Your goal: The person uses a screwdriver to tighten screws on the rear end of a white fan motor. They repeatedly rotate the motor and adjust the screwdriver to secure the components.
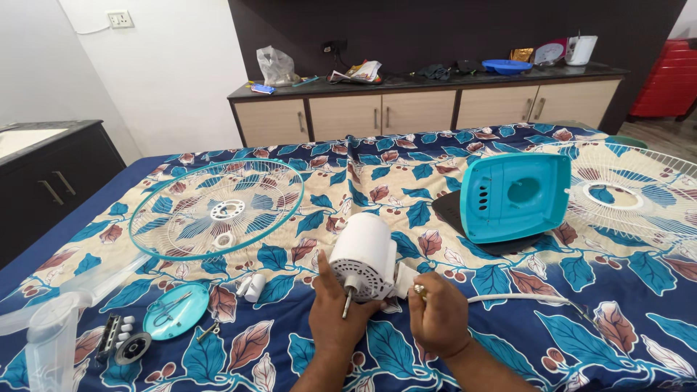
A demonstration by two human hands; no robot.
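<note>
A white fan motor [363, 255] with a metal shaft pointing toward me rests on the leaf-patterned bedsheet [406, 196]. My left hand [335, 312] cups the motor from below at its front. Just to the right, my right hand [438, 318] is closed around a small tool with a brass-coloured tip, held against the motor's side. A white cable [523, 298] trails from the motor to the right.
A teal-rimmed fan grille [215, 209] lies at left, a white grille [632, 196] at right, a teal housing cover [515, 196] between them. A teal disc with pliers [175, 310], small white parts [252, 287] and clear fan blades [51, 330] sit near the left front. A cabinet [428, 109] stands behind.
</note>
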